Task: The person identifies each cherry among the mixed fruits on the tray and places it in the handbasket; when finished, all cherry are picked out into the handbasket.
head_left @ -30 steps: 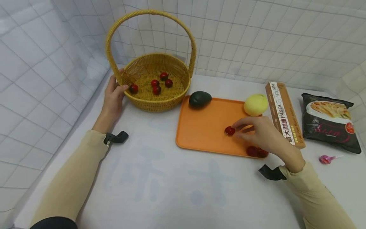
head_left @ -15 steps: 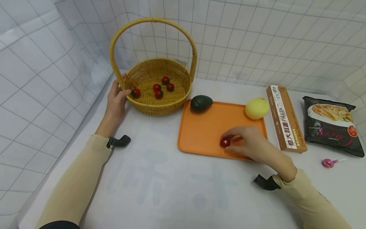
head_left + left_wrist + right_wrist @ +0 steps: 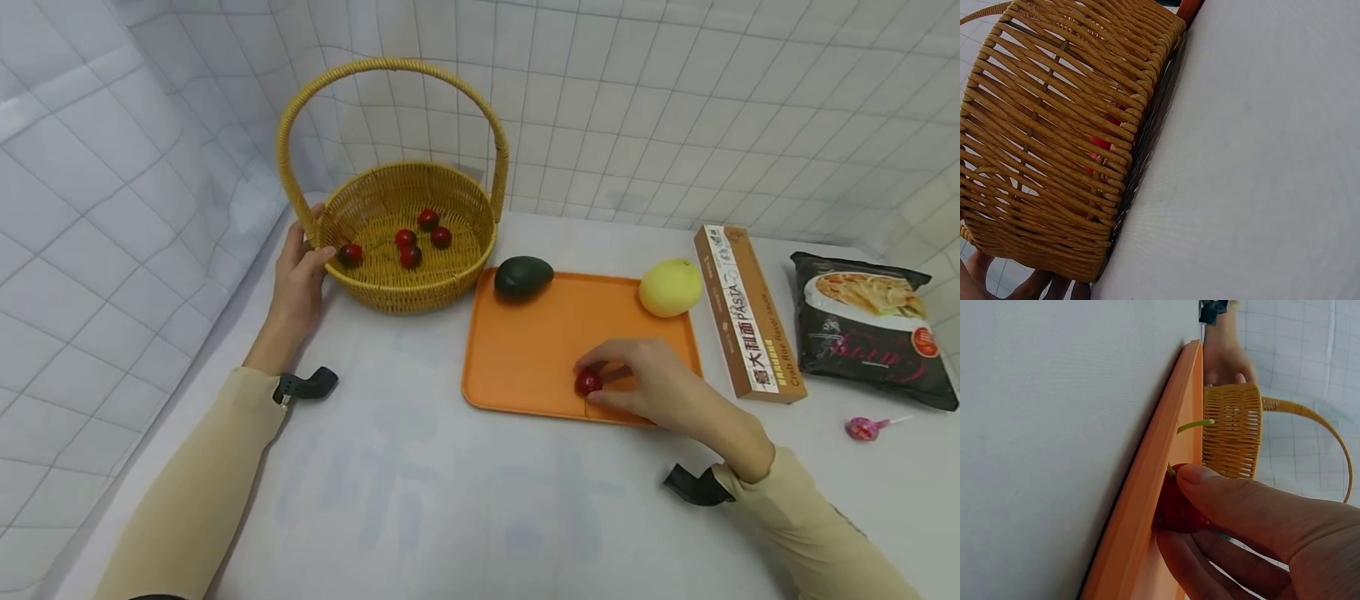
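My right hand (image 3: 656, 383) pinches a dark red cherry (image 3: 588, 382) low over the front part of the orange tray (image 3: 517, 367). In the right wrist view, the thumb presses on this cherry (image 3: 1180, 503) from above with fingers beneath, and a green stem (image 3: 1194, 425) sticks up beyond it. My left hand (image 3: 294, 279) grips the left side of the yellow wicker basket (image 3: 408, 297) by its rim, near the foot of the handle. Several cherries (image 3: 409, 255) lie inside the basket. Through the weave, the left wrist view shows bits of red.
A dark green avocado (image 3: 522, 277) lies at the tray's back left corner, and a yellow round fruit (image 3: 671, 287) at its back right. To the right are a pasta box (image 3: 750, 312), a black food bag (image 3: 870, 329) and a pink lollipop (image 3: 864, 429). A tiled-pattern sheet hangs behind.
My right hand has moved with the cherry toward the tray's front edge and slightly left. It now covers the tray's front right corner, where two cherries showed earlier. The left hand stays on the basket.
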The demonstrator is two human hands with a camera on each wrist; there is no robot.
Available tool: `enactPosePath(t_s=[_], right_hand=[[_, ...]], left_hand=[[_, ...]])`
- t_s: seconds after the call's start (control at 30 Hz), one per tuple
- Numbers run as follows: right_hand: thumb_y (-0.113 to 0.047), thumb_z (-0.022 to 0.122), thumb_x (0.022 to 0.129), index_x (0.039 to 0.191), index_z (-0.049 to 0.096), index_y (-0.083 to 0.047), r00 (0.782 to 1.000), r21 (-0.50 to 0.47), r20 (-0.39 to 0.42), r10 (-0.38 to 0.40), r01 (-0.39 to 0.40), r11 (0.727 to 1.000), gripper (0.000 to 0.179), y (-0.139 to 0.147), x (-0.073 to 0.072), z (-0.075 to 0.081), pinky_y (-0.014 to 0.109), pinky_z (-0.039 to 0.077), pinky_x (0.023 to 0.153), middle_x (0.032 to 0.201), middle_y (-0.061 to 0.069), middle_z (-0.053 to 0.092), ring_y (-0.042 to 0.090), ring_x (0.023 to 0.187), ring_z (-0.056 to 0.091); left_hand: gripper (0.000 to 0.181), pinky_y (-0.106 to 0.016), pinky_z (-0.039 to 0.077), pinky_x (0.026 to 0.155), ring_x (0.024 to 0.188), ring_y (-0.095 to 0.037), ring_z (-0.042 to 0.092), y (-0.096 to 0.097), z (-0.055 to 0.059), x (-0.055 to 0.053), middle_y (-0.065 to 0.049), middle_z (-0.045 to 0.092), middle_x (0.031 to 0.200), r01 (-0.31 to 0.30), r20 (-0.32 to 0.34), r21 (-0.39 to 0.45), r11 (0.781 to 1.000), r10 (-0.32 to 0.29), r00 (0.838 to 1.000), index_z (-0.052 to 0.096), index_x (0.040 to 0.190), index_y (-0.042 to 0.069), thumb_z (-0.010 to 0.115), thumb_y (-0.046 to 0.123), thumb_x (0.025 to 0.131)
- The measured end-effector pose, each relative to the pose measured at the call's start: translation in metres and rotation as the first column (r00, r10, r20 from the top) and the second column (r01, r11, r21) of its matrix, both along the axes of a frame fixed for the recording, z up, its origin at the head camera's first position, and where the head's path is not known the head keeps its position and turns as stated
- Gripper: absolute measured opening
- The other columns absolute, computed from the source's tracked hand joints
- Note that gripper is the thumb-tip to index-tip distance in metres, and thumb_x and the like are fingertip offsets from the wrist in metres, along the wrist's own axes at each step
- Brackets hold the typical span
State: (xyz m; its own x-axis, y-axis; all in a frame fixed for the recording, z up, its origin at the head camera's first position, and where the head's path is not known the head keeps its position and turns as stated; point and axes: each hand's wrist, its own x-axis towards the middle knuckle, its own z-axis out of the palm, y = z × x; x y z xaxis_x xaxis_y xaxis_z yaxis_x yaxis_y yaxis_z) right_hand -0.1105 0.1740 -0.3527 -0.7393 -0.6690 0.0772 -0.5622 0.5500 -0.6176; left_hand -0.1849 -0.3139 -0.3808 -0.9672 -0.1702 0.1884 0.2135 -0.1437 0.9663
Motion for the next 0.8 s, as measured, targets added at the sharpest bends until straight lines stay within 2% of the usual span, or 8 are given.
enactPosePath(t_s=[0.2,0.4,0.63,0.8], right_hand=[[-0.009,0.088,0.085,0.117,0.077,-0.012,1.000,0.012,-0.018,0.006,-0.006,1.000,0.034,-0.004,0.000,-0.002,0.037,0.061,0.088,0.113,-0.003,0.077,0.013,0.100,0.076],[-0.006,0.087,0.085,0.117,0.078,-0.010,0.998,0.005,-0.052,0.031,-0.030,1.000,0.033,-0.007,0.000,-0.005,0.040,0.061,0.087,0.112,-0.001,0.078,0.016,0.099,0.075],[-0.007,0.085,0.087,0.118,0.077,-0.011,0.999,0.000,-0.032,0.011,-0.011,1.000,0.033,-0.006,0.001,-0.002,0.040,0.060,0.089,0.112,-0.003,0.077,0.015,0.101,0.075],[-0.008,0.084,0.088,0.120,0.076,-0.010,1.000,-0.042,-0.010,0.016,-0.017,0.999,0.033,-0.015,-0.005,0.008,0.037,0.060,0.091,0.112,-0.003,0.076,0.016,0.105,0.074]], left_hand=[[0.060,-0.029,0.026,0.120,0.150,-0.023,0.036,-0.006,-0.004,0.008,-0.005,0.040,0.163,-0.020,-0.014,0.042,0.999,0.020,1.000,0.046,0.158,0.022,0.056,0.006,0.101],[0.061,-0.028,0.026,0.120,0.149,-0.022,0.037,-0.008,-0.008,0.009,-0.005,0.042,0.161,-0.016,-0.010,0.055,0.998,0.017,1.000,0.045,0.159,0.021,0.055,0.005,0.101],[0.060,-0.029,0.026,0.120,0.150,-0.024,0.036,-0.003,-0.007,0.005,-0.007,0.041,0.162,-0.004,-0.033,0.049,0.999,0.006,0.999,0.046,0.159,0.021,0.056,0.007,0.102],[0.060,-0.029,0.028,0.119,0.149,-0.024,0.037,0.002,-0.005,-0.001,-0.007,0.040,0.163,0.000,-0.037,0.043,0.999,0.002,0.999,0.047,0.158,0.020,0.056,0.006,0.101]])
